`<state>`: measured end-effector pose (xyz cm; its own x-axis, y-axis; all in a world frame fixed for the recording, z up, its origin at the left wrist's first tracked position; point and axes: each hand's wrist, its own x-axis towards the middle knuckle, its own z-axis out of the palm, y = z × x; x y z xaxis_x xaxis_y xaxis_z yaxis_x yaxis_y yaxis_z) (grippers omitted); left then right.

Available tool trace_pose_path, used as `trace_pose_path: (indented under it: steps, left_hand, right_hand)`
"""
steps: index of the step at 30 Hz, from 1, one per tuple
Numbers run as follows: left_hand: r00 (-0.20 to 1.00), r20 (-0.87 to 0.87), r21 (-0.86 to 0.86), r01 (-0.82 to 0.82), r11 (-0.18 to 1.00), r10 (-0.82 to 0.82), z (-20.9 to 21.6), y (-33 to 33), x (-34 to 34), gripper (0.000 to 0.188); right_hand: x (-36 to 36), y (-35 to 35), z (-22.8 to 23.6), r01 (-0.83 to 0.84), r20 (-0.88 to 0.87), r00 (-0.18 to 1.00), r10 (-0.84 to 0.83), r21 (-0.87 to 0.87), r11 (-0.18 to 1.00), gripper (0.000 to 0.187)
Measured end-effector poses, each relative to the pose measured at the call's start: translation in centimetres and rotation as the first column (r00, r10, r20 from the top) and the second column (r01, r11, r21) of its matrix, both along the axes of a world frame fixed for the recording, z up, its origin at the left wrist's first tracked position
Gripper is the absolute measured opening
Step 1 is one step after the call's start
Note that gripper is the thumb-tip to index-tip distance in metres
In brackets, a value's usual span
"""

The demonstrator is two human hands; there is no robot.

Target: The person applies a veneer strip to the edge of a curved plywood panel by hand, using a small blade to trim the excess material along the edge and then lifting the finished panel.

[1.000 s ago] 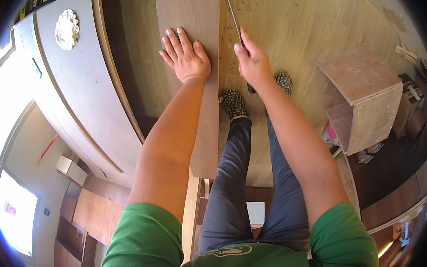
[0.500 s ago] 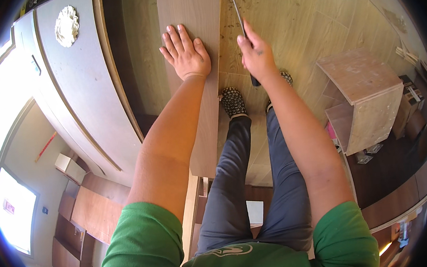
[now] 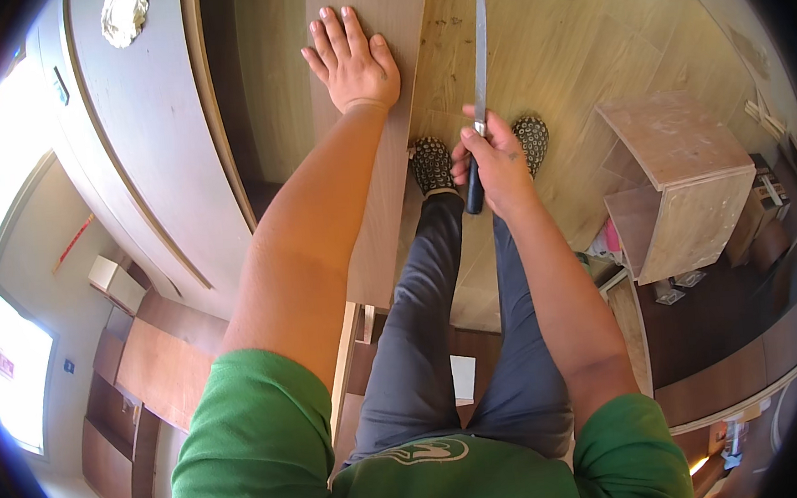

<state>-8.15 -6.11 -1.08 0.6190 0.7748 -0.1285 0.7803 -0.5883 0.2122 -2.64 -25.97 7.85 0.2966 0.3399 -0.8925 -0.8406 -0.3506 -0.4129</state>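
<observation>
1. Left hand (image 3: 356, 69) lies palm-down, spread, on the long wood-grained board (image 3: 381, 186), near its right edge.
2. Right hand (image 3: 501, 162) pinches the slim, flat metal file-like tool (image 3: 480, 52) around its black handle (image 3: 475, 189), beyond that edge.

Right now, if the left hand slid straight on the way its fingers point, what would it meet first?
The way looks free as far as the picture shows: ahead of the left hand, bare board runs to the upper edge. It might drift past the board's left side, though depth is unclear.
</observation>
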Motion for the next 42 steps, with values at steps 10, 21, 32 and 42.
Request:
trace_pose_path:
  steps: [10,21,32,42]
  left_hand:
    - [1.000,-0.005,0.006,0.026,1.000,-0.026,0.8,0.8,-0.4,0.060]
    - [0.878,-0.113,-0.048,-0.471,0.881,0.464,1.5,-9.3,-25.7,0.081]
    - [0.844,-0.133,-0.084,-0.531,0.843,0.519,-0.5,-10.7,-28.5,0.061]
    - [0.817,-0.115,-0.045,-0.572,0.819,0.565,0.2,-11.0,-28.1,0.058]
  right_hand:
    - [-9.6,0.6,5.2,0.071,-0.265,0.962,-0.070,-0.006,0.997,0.027]
    - [-9.5,5.4,4.1,-0.013,-0.205,0.979,-0.015,-0.132,0.991,0.022]
    - [-11.7,5.8,4.2,-0.099,-0.163,0.985,0.057,-0.260,0.961,0.023]
    - [-13.8,4.4,2.9,-0.145,-0.216,0.972,0.087,-0.267,0.953,0.024]
